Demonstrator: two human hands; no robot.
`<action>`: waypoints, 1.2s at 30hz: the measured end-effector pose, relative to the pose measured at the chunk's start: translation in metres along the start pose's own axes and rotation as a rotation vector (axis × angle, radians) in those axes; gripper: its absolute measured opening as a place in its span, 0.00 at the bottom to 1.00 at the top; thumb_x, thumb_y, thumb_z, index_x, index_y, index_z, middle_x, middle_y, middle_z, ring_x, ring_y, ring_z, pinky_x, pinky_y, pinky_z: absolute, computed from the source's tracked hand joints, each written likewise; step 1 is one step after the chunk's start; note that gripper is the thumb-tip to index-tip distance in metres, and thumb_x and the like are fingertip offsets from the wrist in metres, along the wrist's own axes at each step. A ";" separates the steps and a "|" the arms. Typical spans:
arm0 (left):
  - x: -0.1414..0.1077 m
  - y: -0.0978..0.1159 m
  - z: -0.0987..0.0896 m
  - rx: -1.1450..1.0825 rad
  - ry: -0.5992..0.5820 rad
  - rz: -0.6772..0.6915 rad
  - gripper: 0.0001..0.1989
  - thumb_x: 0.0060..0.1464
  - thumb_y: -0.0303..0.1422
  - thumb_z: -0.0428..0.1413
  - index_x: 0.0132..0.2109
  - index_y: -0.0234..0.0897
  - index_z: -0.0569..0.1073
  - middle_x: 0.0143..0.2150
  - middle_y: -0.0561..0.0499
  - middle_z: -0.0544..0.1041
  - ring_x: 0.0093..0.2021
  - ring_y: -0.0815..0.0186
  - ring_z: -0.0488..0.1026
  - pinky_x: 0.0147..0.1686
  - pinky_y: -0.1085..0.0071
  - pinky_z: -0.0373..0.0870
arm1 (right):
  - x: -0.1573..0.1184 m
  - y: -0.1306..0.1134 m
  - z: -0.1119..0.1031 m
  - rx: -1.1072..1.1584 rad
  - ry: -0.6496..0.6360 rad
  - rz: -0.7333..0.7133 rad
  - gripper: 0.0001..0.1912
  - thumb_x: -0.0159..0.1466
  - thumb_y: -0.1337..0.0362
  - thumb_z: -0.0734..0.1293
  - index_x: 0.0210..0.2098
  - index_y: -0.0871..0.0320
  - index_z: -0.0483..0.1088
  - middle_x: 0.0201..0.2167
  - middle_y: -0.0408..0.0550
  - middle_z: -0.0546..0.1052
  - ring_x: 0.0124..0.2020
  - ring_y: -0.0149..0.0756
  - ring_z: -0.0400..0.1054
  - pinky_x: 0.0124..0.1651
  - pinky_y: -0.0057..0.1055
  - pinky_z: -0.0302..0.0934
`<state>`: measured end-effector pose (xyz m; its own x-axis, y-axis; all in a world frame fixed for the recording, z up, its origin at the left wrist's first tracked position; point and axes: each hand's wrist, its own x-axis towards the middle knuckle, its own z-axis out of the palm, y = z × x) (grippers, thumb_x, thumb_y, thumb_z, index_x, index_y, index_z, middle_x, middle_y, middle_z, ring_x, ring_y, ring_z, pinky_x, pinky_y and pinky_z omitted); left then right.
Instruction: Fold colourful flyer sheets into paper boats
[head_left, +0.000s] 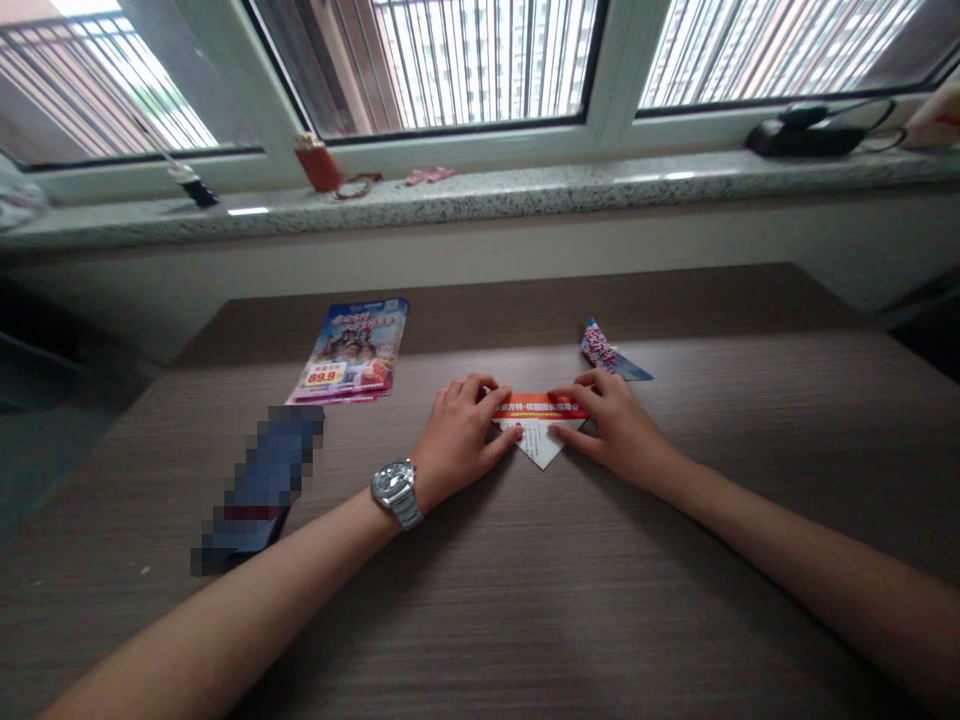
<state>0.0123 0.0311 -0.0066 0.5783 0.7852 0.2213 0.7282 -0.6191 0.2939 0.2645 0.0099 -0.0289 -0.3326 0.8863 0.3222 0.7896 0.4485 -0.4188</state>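
Observation:
Flat on the table lies a folded paper leaflet [541, 436], a small triangle with an orange printed band along its top and a white point towards me. My left hand [463, 430], below a silver wristwatch [395, 487], holds its left corner between thumb and fingers. The right corner is held the same way by my right hand [619, 430]. Just beyond the right hand sits another folded paper piece [604, 350], blue with a red and white pattern, partly raised off the table. The leaflet's corners are hidden under my fingers.
A stack of printed leaflets [356, 345] lies at the back left of the brown table [480, 600]. Nearer me is a dark, pixelated flat object [262, 480]. On the stone windowsill [517, 195] are a red case [318, 163] and a black power strip [806, 135].

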 end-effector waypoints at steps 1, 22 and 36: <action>0.001 0.000 -0.001 -0.011 -0.004 -0.007 0.24 0.62 0.44 0.57 0.61 0.41 0.69 0.57 0.43 0.69 0.56 0.52 0.65 0.55 0.53 0.64 | 0.001 0.000 0.000 0.009 0.000 0.007 0.18 0.64 0.55 0.70 0.52 0.51 0.72 0.47 0.55 0.68 0.47 0.50 0.65 0.50 0.51 0.65; 0.004 0.002 -0.001 -0.131 0.011 0.045 0.19 0.60 0.35 0.61 0.57 0.44 0.72 0.50 0.47 0.74 0.50 0.55 0.69 0.50 0.58 0.67 | -0.001 -0.006 -0.001 0.019 0.040 -0.116 0.11 0.66 0.60 0.69 0.47 0.54 0.70 0.44 0.53 0.77 0.47 0.50 0.69 0.50 0.49 0.64; 0.001 -0.001 0.009 -0.131 0.049 0.170 0.07 0.63 0.34 0.58 0.48 0.39 0.75 0.51 0.47 0.75 0.51 0.59 0.73 0.52 0.59 0.72 | -0.020 -0.017 -0.010 -0.060 -0.059 -0.254 0.22 0.69 0.59 0.66 0.61 0.57 0.69 0.59 0.59 0.73 0.60 0.52 0.67 0.60 0.51 0.65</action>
<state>0.0150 0.0326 -0.0151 0.6679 0.6709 0.3223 0.5658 -0.7390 0.3657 0.2630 -0.0162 -0.0201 -0.5518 0.7525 0.3595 0.7056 0.6511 -0.2797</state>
